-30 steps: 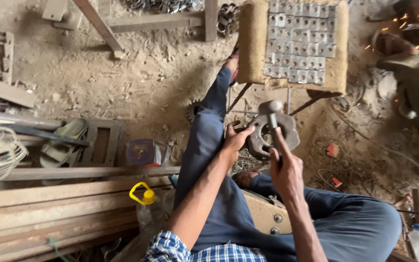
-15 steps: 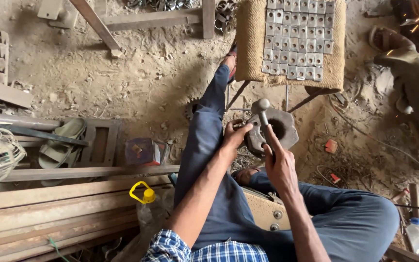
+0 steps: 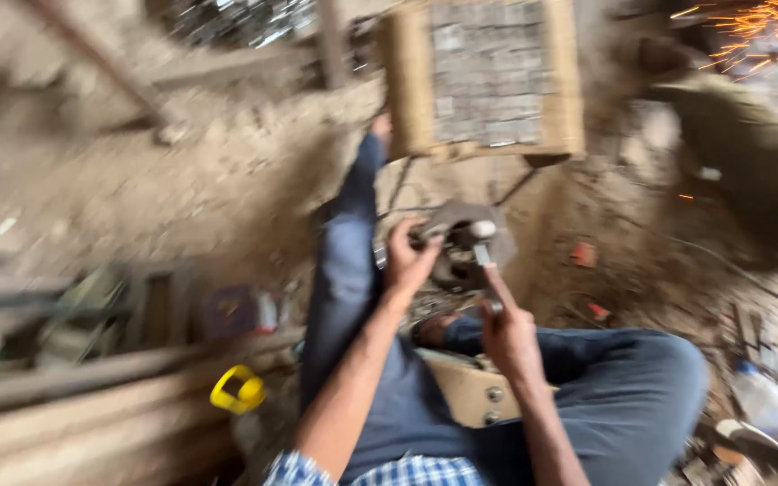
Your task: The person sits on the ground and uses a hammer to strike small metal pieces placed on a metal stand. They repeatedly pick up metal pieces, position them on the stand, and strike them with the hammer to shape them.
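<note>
I sit on a low stool with blue-trousered legs spread over a dirt floor. My left hand grips a small metal piece at the edge of a round metal block standing between my legs. My right hand is closed on the handle of a hammer, whose head sits just above the block. The frame is blurred by motion, so the small piece cannot be made out clearly.
A sack-wrapped tray with several flat metal plates stands beyond the block. Another person sits at the top right, with sparks flying. Wooden planks and a yellow ring lie at left. A plastic bottle lies at right.
The hammer has come down from its raised position to just above the block. My left hand stays at the block. The view has shifted and blurred.
</note>
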